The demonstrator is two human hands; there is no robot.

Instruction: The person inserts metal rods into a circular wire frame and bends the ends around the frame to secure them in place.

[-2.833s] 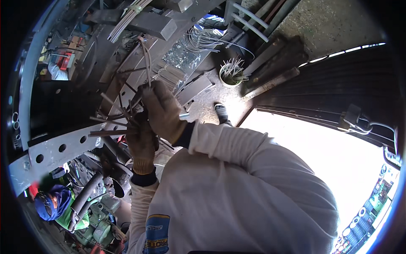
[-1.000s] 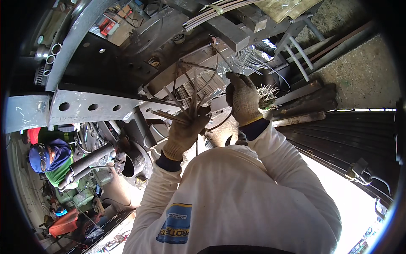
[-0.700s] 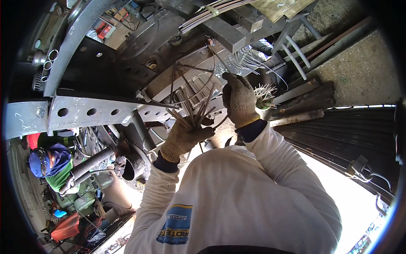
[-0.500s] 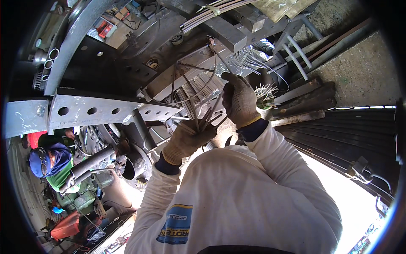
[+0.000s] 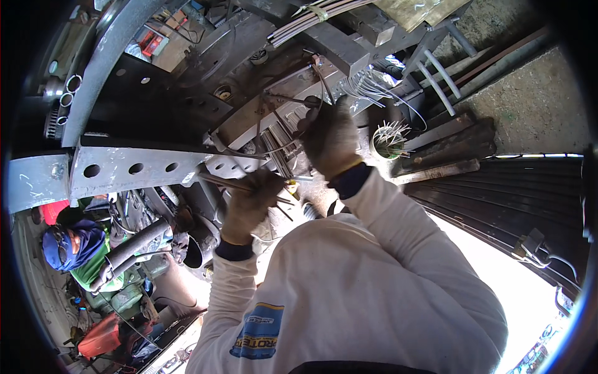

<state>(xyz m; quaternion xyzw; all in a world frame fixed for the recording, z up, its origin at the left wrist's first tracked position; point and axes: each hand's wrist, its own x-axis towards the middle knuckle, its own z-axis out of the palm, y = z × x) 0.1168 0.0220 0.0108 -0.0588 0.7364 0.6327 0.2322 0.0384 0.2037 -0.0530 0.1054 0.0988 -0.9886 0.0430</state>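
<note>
My left hand (image 5: 252,202), in a worn work glove, is closed around several thin metal rods (image 5: 225,182). Their ends stick out on both sides of the fist. Farther up and to the right is my gloved right hand (image 5: 333,140), beside a frame of bent rod (image 5: 258,128). Motion blur and shade hide its fingers, so I cannot tell whether it grips anything. Between the hands and the frame lies a row of short, thin metal rods (image 5: 281,146) on a steel channel.
A white bucket (image 5: 381,149) of cut rods stands right of my right hand. A perforated steel beam (image 5: 124,171) runs across the left. Long rods (image 5: 311,19) lie tied at the top. At lower left a person (image 5: 75,246) in a blue head covering works by a pipe.
My right hand has moved left and slightly down, uncovering the bucket. My left hand has shifted slightly left, and the rods in it have swung from upright to pointing left.
</note>
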